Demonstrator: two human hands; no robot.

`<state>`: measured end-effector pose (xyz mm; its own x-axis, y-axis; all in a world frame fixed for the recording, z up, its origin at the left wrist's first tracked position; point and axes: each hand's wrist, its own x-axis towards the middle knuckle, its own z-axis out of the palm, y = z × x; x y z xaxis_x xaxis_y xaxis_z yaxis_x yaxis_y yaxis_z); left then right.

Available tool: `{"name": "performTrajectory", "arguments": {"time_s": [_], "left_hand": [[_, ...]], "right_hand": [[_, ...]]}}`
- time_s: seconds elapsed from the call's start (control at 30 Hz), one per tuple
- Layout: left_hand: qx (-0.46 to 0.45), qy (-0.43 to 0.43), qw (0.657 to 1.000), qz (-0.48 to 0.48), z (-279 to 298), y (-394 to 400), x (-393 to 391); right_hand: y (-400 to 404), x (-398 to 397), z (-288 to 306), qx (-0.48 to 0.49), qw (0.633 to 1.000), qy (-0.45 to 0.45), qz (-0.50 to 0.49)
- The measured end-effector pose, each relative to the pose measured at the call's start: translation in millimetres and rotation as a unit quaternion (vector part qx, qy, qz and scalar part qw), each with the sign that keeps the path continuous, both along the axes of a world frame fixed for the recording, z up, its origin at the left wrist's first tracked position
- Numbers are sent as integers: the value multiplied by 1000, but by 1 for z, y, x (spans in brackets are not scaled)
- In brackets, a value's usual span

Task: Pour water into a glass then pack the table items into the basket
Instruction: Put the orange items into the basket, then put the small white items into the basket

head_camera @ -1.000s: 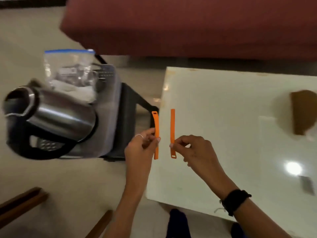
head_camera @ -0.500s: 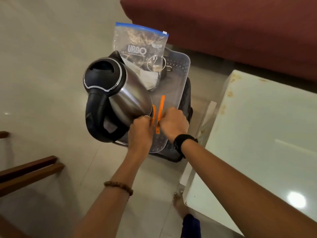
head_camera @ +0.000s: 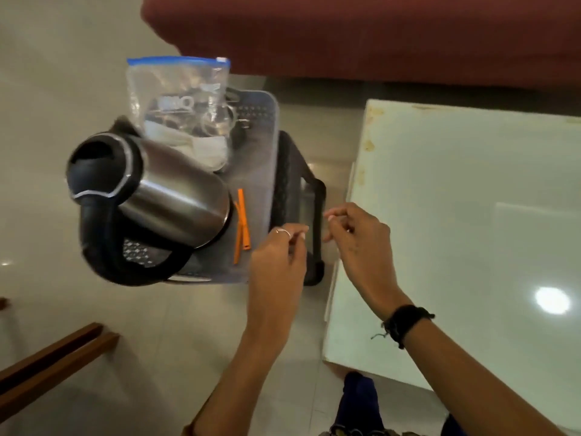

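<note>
2 orange strips [head_camera: 241, 226], 1 kettle [head_camera: 151, 196], 1 basket [head_camera: 267, 152]

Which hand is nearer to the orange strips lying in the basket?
Left. The left hand hovers just right of the orange strips at the basket edge; the right hand is farther right, toward the table.

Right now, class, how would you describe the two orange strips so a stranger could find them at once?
Start at the grey plastic basket on the floor left of the white table. Inside lies a tilted stainless-steel kettle. By the kettle's base lie the two thin orange plastic strips, slightly crossed: the only brightly coloured things in the basket, unlike the clear zip bag behind.
</note>
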<state>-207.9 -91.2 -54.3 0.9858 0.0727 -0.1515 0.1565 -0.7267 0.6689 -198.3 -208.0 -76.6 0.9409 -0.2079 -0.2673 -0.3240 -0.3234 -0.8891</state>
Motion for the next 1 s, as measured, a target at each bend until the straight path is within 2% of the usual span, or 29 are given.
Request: {"name": "performTrajectory", "arguments": {"time_s": [0.17,0.3,0.53,0.7,0.87,1.0], "left_hand": [[-50,97,989,-101,-20,-119,-34],[-65,134,969,-196,-35,-226,-69],[-21,174,934,-310,-62,-400,-140],[54,179,940,-286,-89,-457,-171],[74,215,952,-203,-107,-484,-190],[66,208,959,-183,-118,-497,-195]], "right_hand": [[-116,-57,-15,6,991,81,-108],[-214,-105,-24,0,978,110,-177],[-386,-202,-35,-20,945,158,-284],[-467,-256,-52,-25,924,206,-321],[-514,-291,-71,-75,903,267,-328],[-527,-301,-86,-106,888,323,-310]]}}
